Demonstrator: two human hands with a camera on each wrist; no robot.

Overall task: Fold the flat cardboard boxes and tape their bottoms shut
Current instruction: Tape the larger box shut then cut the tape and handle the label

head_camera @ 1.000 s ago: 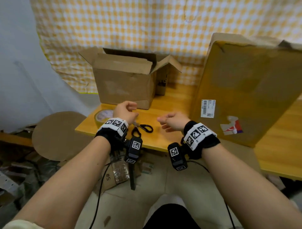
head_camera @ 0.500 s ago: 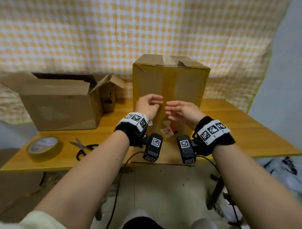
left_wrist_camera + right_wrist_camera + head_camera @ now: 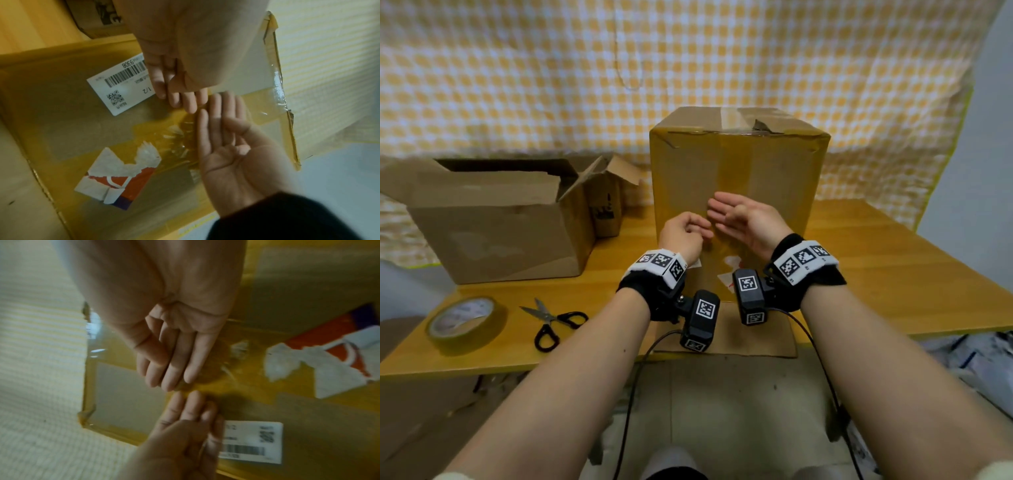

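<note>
Found the box (image 3: 739,164) standing upright in the middle of the table (image 3: 893,274), with its closed end up and a tape strip (image 3: 734,171) running over the top seam and down the near face. Held both hands in front of this face, near the label (image 3: 121,84). Kept the left hand (image 3: 683,234) loosely curled, with the fingers together, holding nothing. Kept the right hand (image 3: 743,222) flat, with straight fingers pressed side by side and the palm turned to the left. Brought the fingertips of both hands almost together over the strip, but could not tell if they really touched it. Judged the step as smoothing the tape end. To do it well, probably needed to press with flat fingers from the seam downward, slowly, to push out the wrinkles seen in the left wrist view, and to steady the tall box against tipping backward. Left the roll (image 3: 464,320) and the scissors (image 3: 554,320) at the left, in front of an open box (image 3: 493,226).
</note>
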